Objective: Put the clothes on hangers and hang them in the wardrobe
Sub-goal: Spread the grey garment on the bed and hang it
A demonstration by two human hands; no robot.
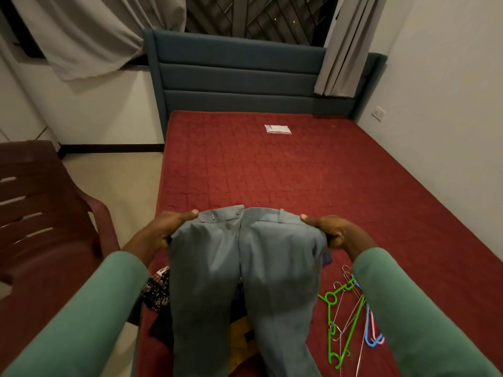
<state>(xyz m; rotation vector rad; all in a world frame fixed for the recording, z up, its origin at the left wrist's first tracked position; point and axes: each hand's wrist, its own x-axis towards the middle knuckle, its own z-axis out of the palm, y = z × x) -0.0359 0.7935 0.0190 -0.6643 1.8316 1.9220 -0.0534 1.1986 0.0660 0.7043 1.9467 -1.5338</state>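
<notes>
1. The left hand [160,231] grips the left end of the waistband of a pair of grey-blue trousers [245,268]. Its thumb lies flat on top and its fingers are curled underneath the cloth.
2. The right hand [332,229] holds the other end the same way: thumb along the top edge, fingers bunched tight round a fold of fabric.
3. The trousers are stretched between both hands, waistband up and away from the person. Both legs hang down over the near end of the red mattress [272,172].
4. Under the legs lies a heap of clothes, mostly hidden. A black patterned garment [155,289] pokes out on the left and a yellow piece [242,330] shows between the legs.
5. Just right of the trousers, on the mattress, sits a tangle of hangers: a green hanger [330,322], thin wire hangers [351,314] and a blue hanger [370,336]. The right sleeve partly covers them.
6. Further up the mattress lies a small white packet [277,129], well apart from everything else.
7. A brown plastic chair [40,213] stands beside the bed on the left, and a blue padded headboard [239,77] is at the far end.
</notes>
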